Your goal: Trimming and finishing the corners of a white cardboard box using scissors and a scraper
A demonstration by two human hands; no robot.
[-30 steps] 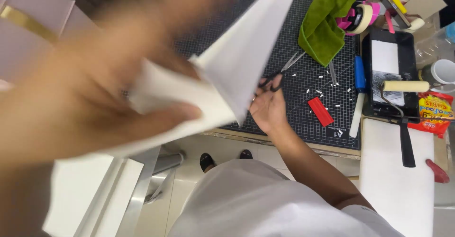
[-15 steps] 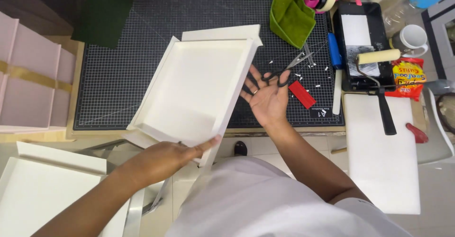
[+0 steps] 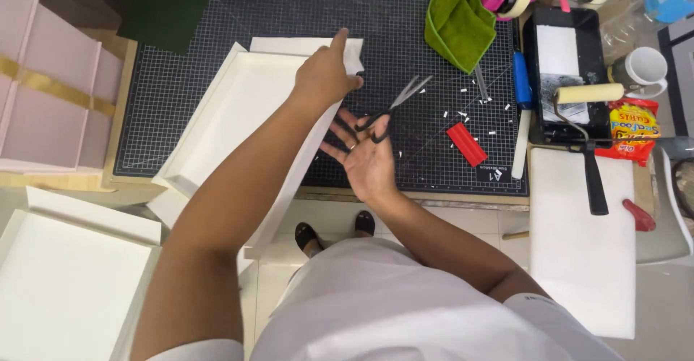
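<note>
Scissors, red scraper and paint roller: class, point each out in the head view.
scissors (image 3: 396,104), head view, on the blades near the pivot.
red scraper (image 3: 466,144), head view, middle of its flat body.
paint roller (image 3: 588,93), head view, on the cream sleeve.
</note>
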